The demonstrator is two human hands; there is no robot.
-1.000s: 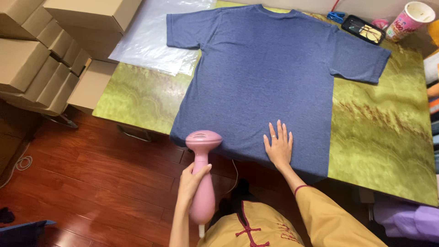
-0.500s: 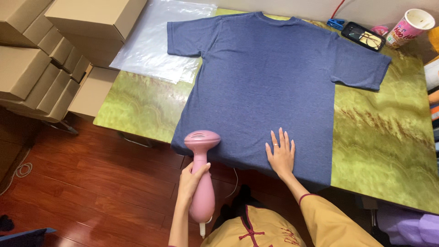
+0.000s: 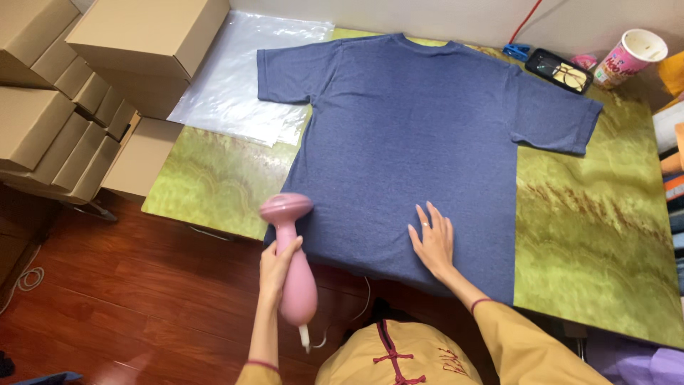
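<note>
I wear a mustard-yellow top. Down its front runs dark red trim with knotted cloth buttons, and there is small dark red stitching beside them. My right hand (image 3: 432, 242) has a thin ring on one finger. Just behind that hand my sleeve is long and wide, with a dark red edge at the wrist. My left hand (image 3: 274, 267) has bare fingers. Far behind it, a dark red cuff edge shows on the yellow sleeve.

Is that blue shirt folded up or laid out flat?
Laid out flat. The blue short-sleeved T-shirt lies spread on the green marbled table, both sleeves out to the sides, with the right hand pressed on its hem.
</note>
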